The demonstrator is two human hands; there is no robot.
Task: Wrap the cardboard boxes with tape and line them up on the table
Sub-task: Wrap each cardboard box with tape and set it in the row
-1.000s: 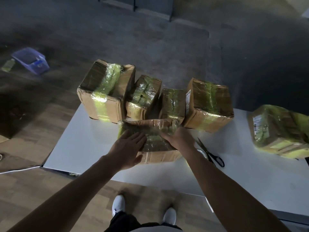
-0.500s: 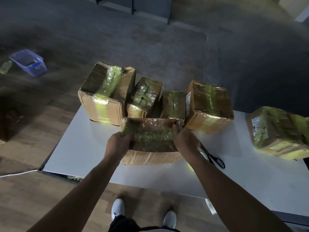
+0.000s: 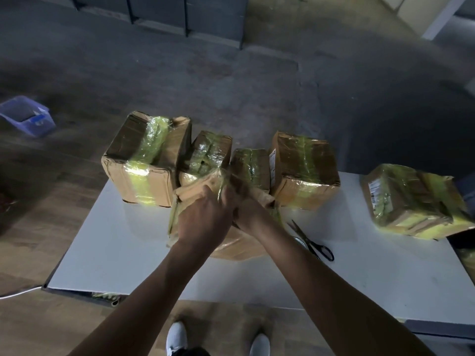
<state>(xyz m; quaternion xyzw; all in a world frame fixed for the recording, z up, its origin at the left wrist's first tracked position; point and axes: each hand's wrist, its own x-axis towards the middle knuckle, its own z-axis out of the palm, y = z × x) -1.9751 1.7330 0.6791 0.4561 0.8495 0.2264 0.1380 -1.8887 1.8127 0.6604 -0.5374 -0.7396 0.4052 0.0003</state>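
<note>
My left hand (image 3: 205, 219) is curled over the top of the front box (image 3: 231, 245), a brown cardboard box bound in shiny yellow-green tape. It sits tipped on the white table (image 3: 115, 253), just in front of the others. My right hand (image 3: 253, 214) lies against the same box, close beside the left. Blur and the other hand hide its fingers, so I cannot tell whether they grip or only press.

Along the far edge stands a row of four taped cardboard boxes (image 3: 250, 165), packed side by side. A fifth taped box (image 3: 411, 201) sits well apart at the right end, turned askew. A pair of black-handled scissors (image 3: 312, 242) lies on the table just beside my right forearm.

Every box I can see carries tape, so I judge the wrapping nearly or fully done. What looks left is the lining up: the front box needs a place in the row, and the lone box at the right needs straightening.
</note>
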